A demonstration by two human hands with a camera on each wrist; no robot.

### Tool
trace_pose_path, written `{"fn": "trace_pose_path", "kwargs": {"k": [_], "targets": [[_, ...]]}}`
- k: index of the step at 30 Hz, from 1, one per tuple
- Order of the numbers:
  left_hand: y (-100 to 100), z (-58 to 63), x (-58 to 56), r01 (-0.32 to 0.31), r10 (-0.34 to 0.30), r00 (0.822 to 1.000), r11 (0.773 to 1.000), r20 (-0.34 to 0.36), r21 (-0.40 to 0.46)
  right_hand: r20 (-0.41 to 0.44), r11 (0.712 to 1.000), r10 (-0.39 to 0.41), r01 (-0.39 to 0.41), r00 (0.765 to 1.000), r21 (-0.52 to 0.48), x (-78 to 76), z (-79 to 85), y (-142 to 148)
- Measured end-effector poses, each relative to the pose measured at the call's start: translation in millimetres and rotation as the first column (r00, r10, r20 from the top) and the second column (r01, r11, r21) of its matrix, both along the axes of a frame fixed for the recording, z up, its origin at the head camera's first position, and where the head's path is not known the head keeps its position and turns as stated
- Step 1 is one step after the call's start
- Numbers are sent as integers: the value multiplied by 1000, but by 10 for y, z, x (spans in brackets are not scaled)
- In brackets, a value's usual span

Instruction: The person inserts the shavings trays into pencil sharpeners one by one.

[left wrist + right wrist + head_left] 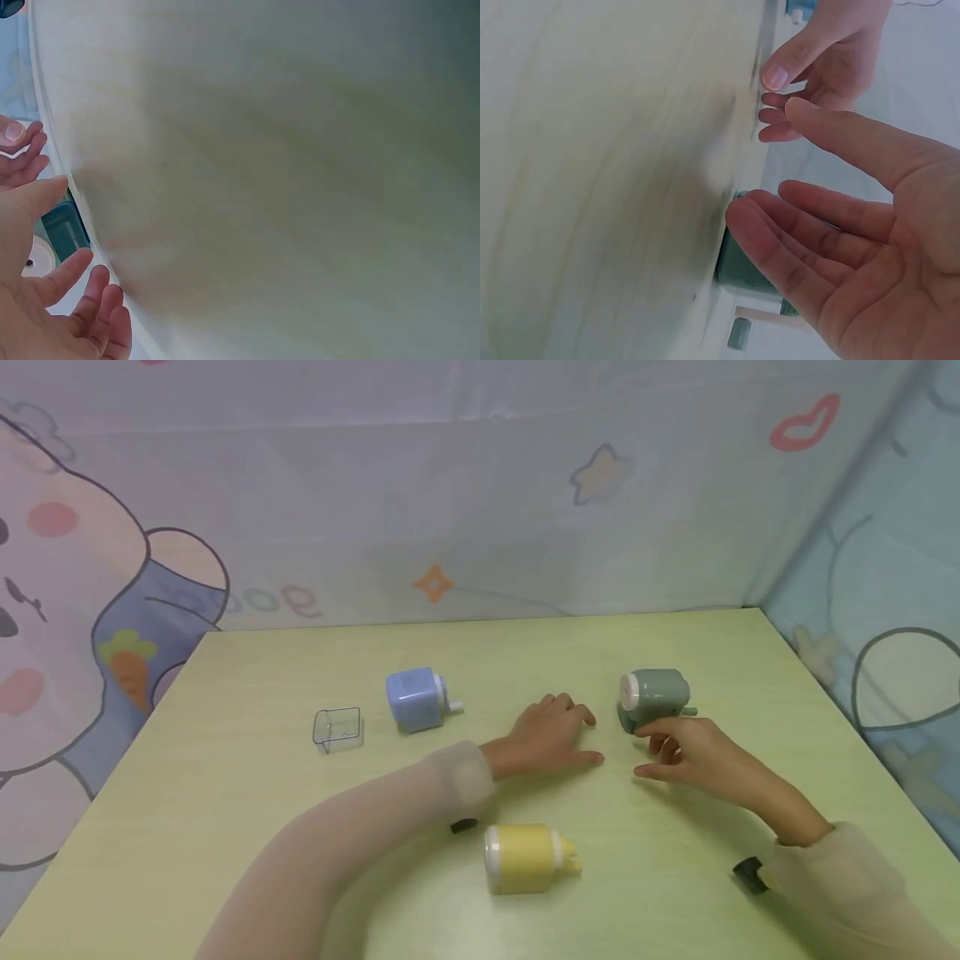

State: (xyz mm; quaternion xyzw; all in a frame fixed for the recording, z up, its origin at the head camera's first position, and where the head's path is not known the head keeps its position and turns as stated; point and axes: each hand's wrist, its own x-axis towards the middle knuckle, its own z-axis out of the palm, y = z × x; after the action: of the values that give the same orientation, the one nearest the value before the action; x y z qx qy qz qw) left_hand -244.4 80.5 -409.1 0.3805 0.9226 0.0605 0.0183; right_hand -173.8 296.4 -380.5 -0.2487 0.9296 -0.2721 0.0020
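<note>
Evidently, we see the green sharpener (658, 692) lying crosswise just beyond the right hand (697, 753), farther from the left hand (549, 739); both grips are parted and empty.

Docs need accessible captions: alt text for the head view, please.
A person's right hand is close to a green crank-handled device, the left hand to its left, both empty over a pale table. Farther left are a blue device and small clear container; a yellow object is nearer the viewer.
</note>
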Motion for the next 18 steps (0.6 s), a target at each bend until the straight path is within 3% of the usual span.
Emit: {"fn": "trace_pose_path", "kwargs": {"k": [18], "targets": [[-380, -13, 50, -7, 7, 1000, 1000, -11, 30, -3, 998, 67, -67, 998, -5, -148, -57, -281]]}}
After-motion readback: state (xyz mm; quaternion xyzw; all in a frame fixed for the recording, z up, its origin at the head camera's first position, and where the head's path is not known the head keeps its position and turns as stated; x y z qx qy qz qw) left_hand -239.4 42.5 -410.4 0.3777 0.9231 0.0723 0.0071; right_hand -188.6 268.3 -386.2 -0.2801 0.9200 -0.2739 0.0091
